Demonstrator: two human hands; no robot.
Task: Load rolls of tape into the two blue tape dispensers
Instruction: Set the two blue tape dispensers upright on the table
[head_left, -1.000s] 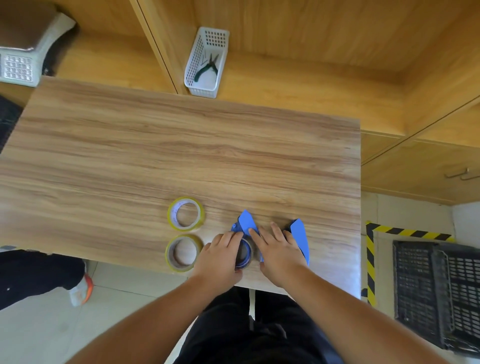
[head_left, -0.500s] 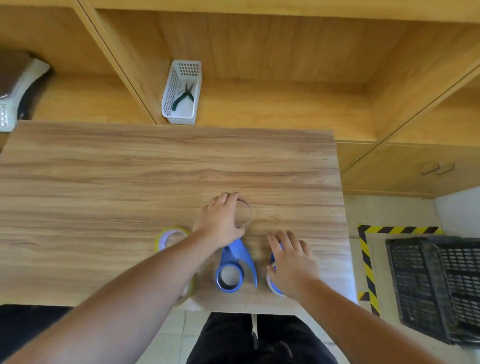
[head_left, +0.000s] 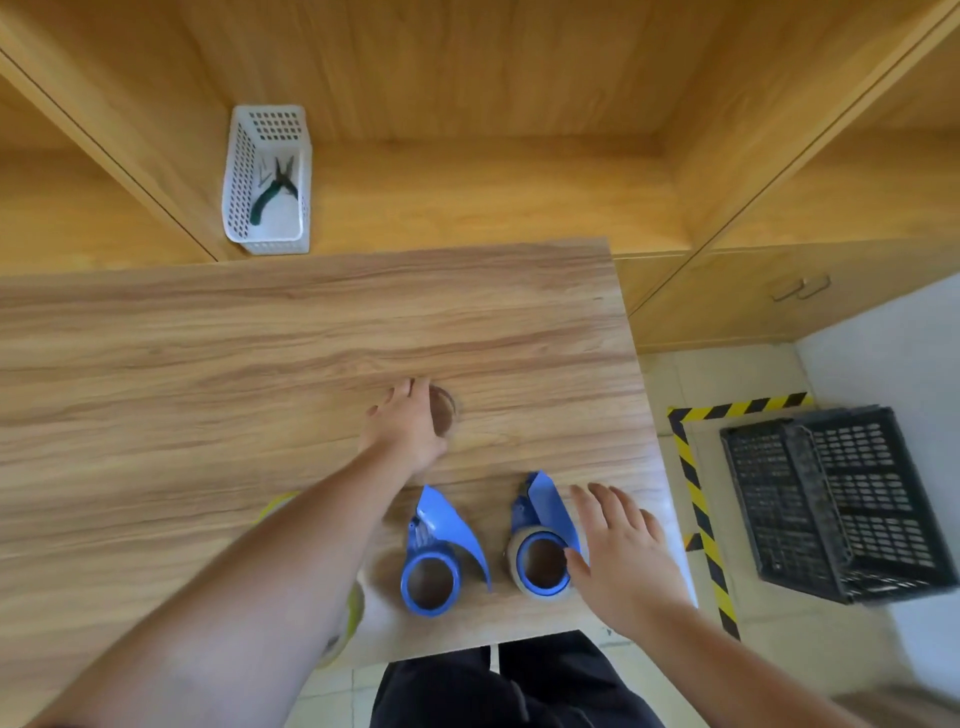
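Two blue tape dispensers stand near the table's front edge. The left dispenser (head_left: 435, 551) has an empty hub. A greyish roll sits around the hub of the right dispenser (head_left: 540, 540). My left hand (head_left: 408, 428) reaches farther out on the table, its fingers closed on the left edge of a thin brown ring (head_left: 445, 411) that lies on the wood. Spread flat just right of the right dispenser is my right hand (head_left: 621, 545), thumb by the roll. Under my left forearm, two yellow tape rolls (head_left: 274, 506) (head_left: 354, 613) show only slivers.
A white perforated basket (head_left: 267, 182) with green-handled pliers stands on the shelf behind the table. The table's right edge (head_left: 640, 395) drops to the floor. Down there a black crate (head_left: 831, 504) sits beside yellow-black hazard tape (head_left: 698, 499).
Both hands left the left dispenser. My left hand carried the thin brown ring forward onto the table. My right hand shifted right past the right dispenser, uncovering it.
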